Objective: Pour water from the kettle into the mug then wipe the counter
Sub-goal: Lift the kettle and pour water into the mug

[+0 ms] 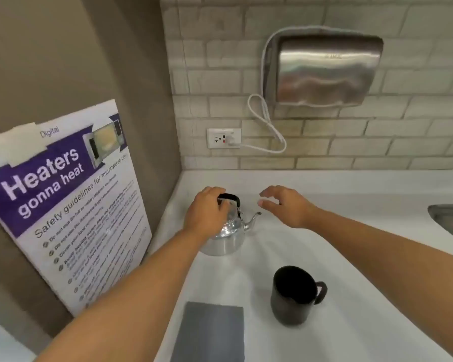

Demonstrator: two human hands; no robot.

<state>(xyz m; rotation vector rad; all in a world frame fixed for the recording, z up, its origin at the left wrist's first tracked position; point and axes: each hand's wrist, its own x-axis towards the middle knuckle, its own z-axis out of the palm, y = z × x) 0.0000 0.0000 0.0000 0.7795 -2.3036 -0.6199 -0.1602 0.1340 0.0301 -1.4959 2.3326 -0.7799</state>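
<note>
Your left hand (pixel 207 210) rests on top of the steel kettle (pixel 226 236), fingers curled over its black handle (pixel 230 198), likely readying a lift; whether they grip it fully is hidden by the hand itself. The kettle stands on the white tabletop (pixel 351 257) near the back left corner, spout (pixel 254 218) pointing right. Your right hand (pixel 285 205) hovers just beyond the spout, fingers spread wide, holding nothing. The dark mug (pixel 296 295) waits nearer you, apart from the kettle, beside a grey cloth (pixel 209 333) cut off by the lower edge. The kettle's lid is covered.
</note>
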